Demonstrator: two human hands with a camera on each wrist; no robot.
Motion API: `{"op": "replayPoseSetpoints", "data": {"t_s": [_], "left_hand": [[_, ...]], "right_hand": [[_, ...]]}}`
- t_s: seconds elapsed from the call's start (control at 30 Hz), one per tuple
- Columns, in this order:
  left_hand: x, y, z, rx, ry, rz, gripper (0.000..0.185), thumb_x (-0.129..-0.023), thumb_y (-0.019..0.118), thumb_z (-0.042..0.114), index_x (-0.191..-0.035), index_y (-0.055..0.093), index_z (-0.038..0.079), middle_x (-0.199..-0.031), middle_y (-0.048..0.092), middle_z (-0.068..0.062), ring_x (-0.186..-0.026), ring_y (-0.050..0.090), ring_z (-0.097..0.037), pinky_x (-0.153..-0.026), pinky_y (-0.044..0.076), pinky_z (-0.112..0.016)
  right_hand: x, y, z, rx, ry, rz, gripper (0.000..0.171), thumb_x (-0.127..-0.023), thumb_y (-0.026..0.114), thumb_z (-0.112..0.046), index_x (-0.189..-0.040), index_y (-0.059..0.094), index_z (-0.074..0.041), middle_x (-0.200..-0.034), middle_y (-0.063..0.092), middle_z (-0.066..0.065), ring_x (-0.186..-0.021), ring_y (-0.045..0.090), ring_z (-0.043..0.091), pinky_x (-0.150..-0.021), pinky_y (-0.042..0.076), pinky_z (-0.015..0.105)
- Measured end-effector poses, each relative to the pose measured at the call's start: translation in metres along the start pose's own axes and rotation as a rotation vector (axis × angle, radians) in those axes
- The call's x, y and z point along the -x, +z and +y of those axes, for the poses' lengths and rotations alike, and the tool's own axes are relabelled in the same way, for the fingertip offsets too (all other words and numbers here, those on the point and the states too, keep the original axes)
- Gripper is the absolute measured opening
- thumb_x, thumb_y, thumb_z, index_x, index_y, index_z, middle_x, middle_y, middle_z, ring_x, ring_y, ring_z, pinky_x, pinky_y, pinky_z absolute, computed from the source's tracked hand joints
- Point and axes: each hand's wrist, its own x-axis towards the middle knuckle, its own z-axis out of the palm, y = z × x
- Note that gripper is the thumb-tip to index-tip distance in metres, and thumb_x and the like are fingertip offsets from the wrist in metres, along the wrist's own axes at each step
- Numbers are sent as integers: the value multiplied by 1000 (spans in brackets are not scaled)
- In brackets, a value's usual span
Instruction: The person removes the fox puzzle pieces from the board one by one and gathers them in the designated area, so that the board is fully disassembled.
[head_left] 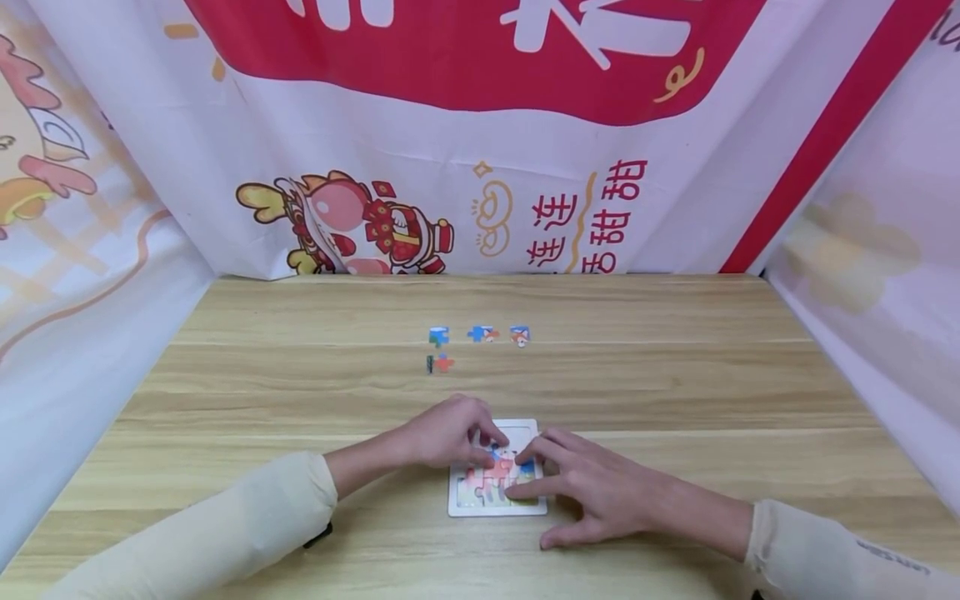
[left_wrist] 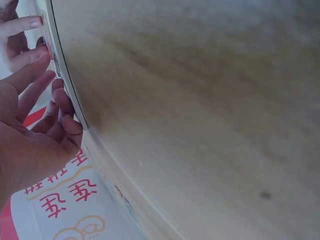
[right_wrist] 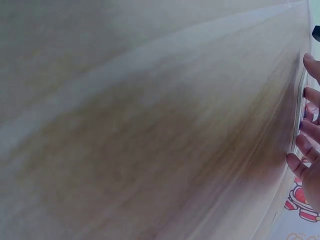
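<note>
A small white-framed jigsaw puzzle (head_left: 497,510) lies on the table in front of me, partly filled with colourful pieces. From its left side my left hand (head_left: 450,433) reaches over it, thumb and index finger bent around a red-and-blue puzzle piece (head_left: 497,468) at the middle. My right hand (head_left: 592,479) comes in from the right with spread fingers; its fingertips touch the puzzle's right part, and the thumb rests off the frame. In the left wrist view the left hand (left_wrist: 40,115) shows its other fingers loosely curled beside the board edge. Both hands cover parts of the picture.
Beyond the board lie several loose puzzle pieces: a blue-green one (head_left: 438,336), a blue-orange one (head_left: 483,333), a fox-faced one (head_left: 520,335) and a red one (head_left: 441,363). A printed cloth (head_left: 465,142) stands behind the wooden table (head_left: 675,358), with more cloth at both sides.
</note>
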Motion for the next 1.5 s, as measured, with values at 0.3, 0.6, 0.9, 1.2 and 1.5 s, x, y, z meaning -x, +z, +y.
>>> {"op": "replayPoseSetpoints", "data": {"t_s": [0.3,0.6,0.9,1.2,1.5], "left_hand": [[1,1,-1,18,-7,17,23,-84,84,6,-106,80,3,-86,64,2,-75,54,-6,-67,48,-21],[0,2,-2,27,-7,35,17,-83,84,4,-99,79,5,-84,63,2,-77,55,-10,-70,47,-22],[0,1,-3,38,-2,29,17,-83,84,3,-99,78,4,-83,64,2,-75,54,-10,-69,46,-22],[2,0,-4,49,23,52,15,-83,82,-1,-98,79,1,-85,68,0,-75,55,-5,-69,48,-20],[0,2,-6,44,37,49,15,-82,83,-2,-94,76,3,-84,66,1,-71,51,-2,-65,47,-19]], "right_hand": [[1,0,0,-4,-13,28,55,-94,67,-61,-140,66,-30,-135,54,1,-126,44,17,-103,49,40],[1,1,0,-14,-7,32,55,-94,67,-61,-140,66,-31,-134,54,0,-125,44,16,-102,49,39],[1,1,0,-18,0,27,55,-94,67,-61,-141,65,-32,-136,54,-1,-126,44,16,-103,48,40],[1,1,0,-6,-11,37,56,-94,67,-61,-141,65,-31,-136,54,0,-125,44,17,-102,48,39],[1,2,-1,6,-18,45,56,-94,67,-61,-141,65,-31,-135,54,0,-124,44,17,-101,47,38]]}}
